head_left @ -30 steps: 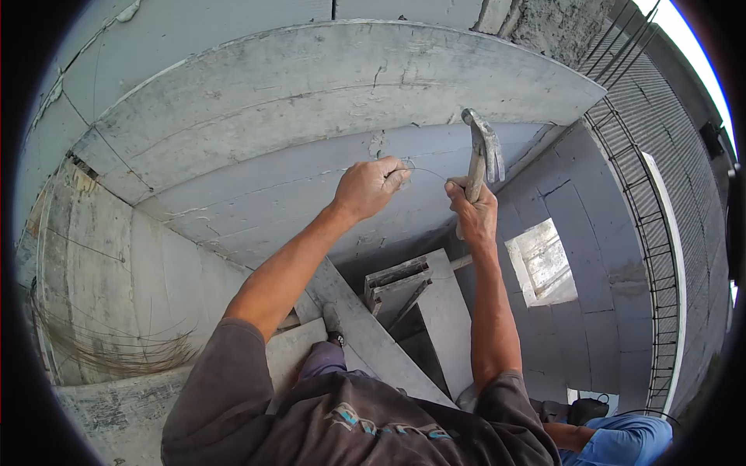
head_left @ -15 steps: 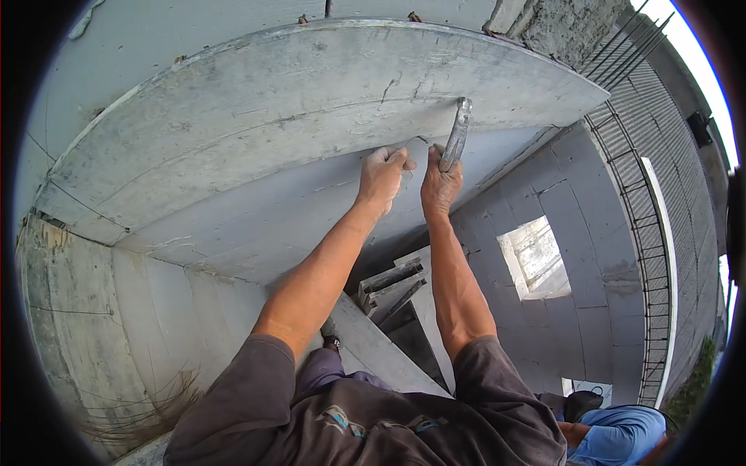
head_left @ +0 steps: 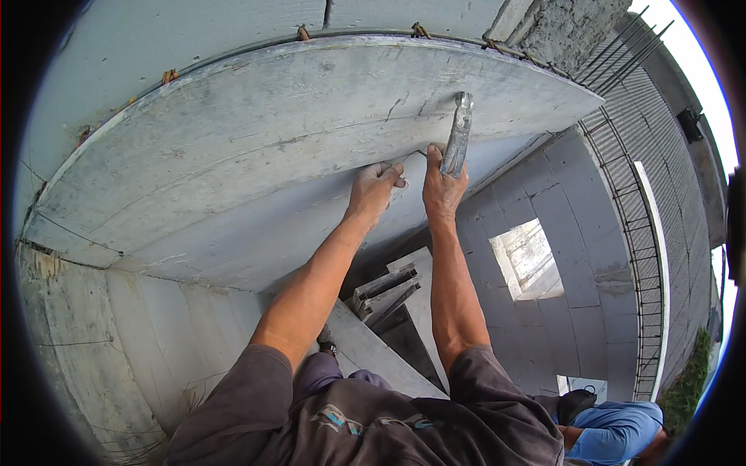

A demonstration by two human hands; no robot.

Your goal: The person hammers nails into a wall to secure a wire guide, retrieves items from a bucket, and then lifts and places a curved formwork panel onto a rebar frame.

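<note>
In front of me my left hand (head_left: 374, 189) is closed, thumb and fingers pinched on a thin wire (head_left: 413, 154) that spans the short gap between my hands. Beside it my right hand (head_left: 445, 190) is wrapped round a worn grey metal hammer (head_left: 458, 133), its head pointing up and away from me. The right thumb lies close to the wire's other end; whether it presses on the wire, I cannot tell. Just beyond both hands is a long grey formwork board (head_left: 256, 116), its lower edge near my fingers. The hammer's handle is mostly hidden in the grip.
Rusty bar ends (head_left: 420, 30) stick out along the board's top edge. Below my arms lie stacked panels (head_left: 385, 291). On the right are a block wall with a square opening (head_left: 527, 260) and a rebar cage (head_left: 633, 233). A person in a blue shirt (head_left: 622, 431) is at lower right.
My left hand has lowered slightly and moved a little left, widening the gap to the right hand. The wire between them now shows more plainly. The view has shifted slightly.
</note>
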